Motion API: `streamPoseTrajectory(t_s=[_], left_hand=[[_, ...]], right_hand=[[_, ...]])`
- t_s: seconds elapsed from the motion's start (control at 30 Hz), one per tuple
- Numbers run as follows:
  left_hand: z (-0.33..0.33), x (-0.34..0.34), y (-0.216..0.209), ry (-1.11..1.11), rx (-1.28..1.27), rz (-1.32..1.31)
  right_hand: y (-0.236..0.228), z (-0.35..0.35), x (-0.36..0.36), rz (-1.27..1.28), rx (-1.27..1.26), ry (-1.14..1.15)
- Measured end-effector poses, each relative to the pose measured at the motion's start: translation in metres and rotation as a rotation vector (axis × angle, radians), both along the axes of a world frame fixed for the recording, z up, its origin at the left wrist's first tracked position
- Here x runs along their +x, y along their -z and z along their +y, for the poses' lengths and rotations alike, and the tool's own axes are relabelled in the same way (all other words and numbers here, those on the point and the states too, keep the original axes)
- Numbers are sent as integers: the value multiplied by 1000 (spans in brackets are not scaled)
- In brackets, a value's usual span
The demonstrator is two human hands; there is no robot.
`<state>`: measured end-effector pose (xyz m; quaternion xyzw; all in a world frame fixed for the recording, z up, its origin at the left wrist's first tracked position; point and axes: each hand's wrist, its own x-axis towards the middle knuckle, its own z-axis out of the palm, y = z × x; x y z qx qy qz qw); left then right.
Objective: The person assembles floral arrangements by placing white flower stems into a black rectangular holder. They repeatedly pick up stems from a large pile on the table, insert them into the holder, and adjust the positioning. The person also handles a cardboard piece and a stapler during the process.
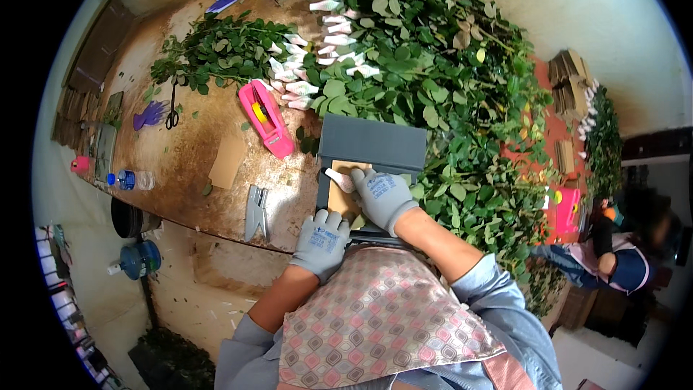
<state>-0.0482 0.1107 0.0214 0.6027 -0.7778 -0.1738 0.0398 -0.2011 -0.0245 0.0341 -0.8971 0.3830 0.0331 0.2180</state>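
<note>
A dark grey tray with a raised back panel [372,141] stands before me at the table's front edge. A brown cardboard sheet [339,201] lies in it. On the sheet is a rose [339,180], its bud in a white-pink sleeve pointing left. My right hand [382,193], in a grey glove, is closed over the rose just behind the bud; the hand hides the stem. My left hand [323,242], also gloved in grey, rests at the tray's front left corner by the cardboard, fingers slightly apart, palm hidden.
Leafy roses [426,50] with sleeved buds heap behind and right of the tray; a smaller bunch [216,50] lies far left. A pink tape dispenser [267,119], silver stapler [256,214], cardboard piece [228,162], scissors [172,112] and bottle [130,180] lie leftward. Another person [613,263] is at right.
</note>
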Motion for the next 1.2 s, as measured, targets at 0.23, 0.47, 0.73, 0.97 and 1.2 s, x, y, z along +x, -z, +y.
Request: streamPoseTrajectory(t_s=[0.23, 0.47, 0.73, 0.97, 1.2], left_hand=[[-12, 52, -39, -130, 248, 768], [-44, 75, -21, -3, 185, 440], [-39, 102, -21, 158, 50, 149], [45, 194, -44, -348, 273, -491], [23, 54, -57, -21, -218, 164]], right_hand=[[-17, 13, -7, 56, 230, -336], [-7, 12, -7, 43, 279, -389], [-4, 15, -6, 76, 319, -344], [-6, 26, -6, 42, 130, -478], [-11, 29, -4, 118, 144, -392]])
